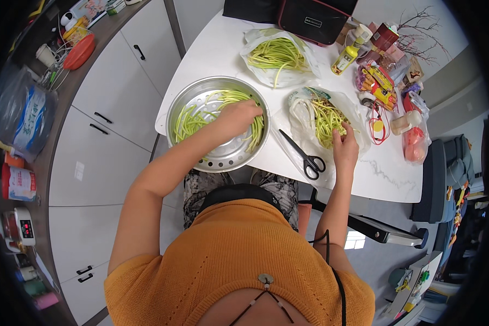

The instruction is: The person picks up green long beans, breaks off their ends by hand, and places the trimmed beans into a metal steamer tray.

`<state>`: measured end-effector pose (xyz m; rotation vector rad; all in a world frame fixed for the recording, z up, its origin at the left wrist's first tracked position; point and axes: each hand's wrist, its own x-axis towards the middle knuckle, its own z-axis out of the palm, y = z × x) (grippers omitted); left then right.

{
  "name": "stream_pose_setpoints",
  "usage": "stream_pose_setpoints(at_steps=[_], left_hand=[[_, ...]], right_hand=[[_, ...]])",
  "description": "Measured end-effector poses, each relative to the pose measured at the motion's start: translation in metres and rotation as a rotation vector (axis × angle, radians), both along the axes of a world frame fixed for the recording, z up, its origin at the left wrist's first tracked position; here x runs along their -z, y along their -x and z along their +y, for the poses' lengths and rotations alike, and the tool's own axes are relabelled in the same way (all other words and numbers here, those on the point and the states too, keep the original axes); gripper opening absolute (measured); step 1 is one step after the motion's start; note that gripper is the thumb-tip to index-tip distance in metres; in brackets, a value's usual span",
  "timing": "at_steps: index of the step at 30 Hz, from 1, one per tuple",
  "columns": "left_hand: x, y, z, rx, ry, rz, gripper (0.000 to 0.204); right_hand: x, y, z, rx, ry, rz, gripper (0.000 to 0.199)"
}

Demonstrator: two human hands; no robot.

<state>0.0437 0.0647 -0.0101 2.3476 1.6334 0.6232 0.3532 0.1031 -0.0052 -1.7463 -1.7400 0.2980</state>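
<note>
Silver metal basin, round w/ perforated floor (228, 150), sits near the front edge of the white marbled worktop (392, 186), ahead and slightly L of the wearer; prob. there so the l. hand gets in w/ little stretch. Inside: slender pale-green stems (187, 126), lying in loose bundles along the L and R walls, bare metal btwn. L. hand (238, 116) reaches over the rim, fingers bent down onto the R-side bundle; fingertips hidden, so can't say if it's gripping any. R. hand (344, 148) is at the near-R side of a crumpled, translucent white plastic bag (301, 115), fingers loosely curled, thumb apart, tips at the yellowish-green stems (326, 120) in its mouth; pinch or mere touch can't be told. Bag mouth spread wide, which presumably gives the r. hand easy access. Black-handled scissors (305, 157) lie btwn basin and bag, loops toward wearer: handy for either side, neither hand on them. 2nd white plastic bag (305, 69), w/ long green stems (276, 53), sits farther back, prob. kept off the working strip. Yellow bottle w/ pale cap (343, 61) stands R of it, out of the hands' way.
</note>
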Motion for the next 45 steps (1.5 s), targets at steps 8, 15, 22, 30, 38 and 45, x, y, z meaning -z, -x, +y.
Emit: stream_pose_setpoints(at_steps=[8,15,22,30,38,45], left_hand=[[0.004,0.001,0.006,0.095,-0.183,0.138,0.026],[-0.008,0.008,0.006,0.068,-0.285,0.126,0.024],[-0.041,0.008,-0.013,-0.09,-0.397,-0.017,0.013],[-0.077,-0.015,-0.043,0.011,-0.45,-0.23,0.009],[-0.08,-0.023,-0.044,0.077,-0.423,-0.317,0.012],[-0.069,-0.028,-0.048,-0.083,-0.325,-0.581,0.014]], right_hand=[[0.005,0.006,-0.004,-0.102,0.042,-0.039,0.03],[-0.002,0.016,-0.01,-0.19,0.069,0.09,0.023],[-0.015,0.033,-0.02,-0.368,0.074,0.414,0.019],[-0.069,0.066,-0.041,-0.695,0.335,0.707,0.015],[-0.064,0.076,-0.041,-0.803,0.587,0.783,0.014],[-0.056,0.072,-0.041,-0.845,0.647,1.091,0.017]])
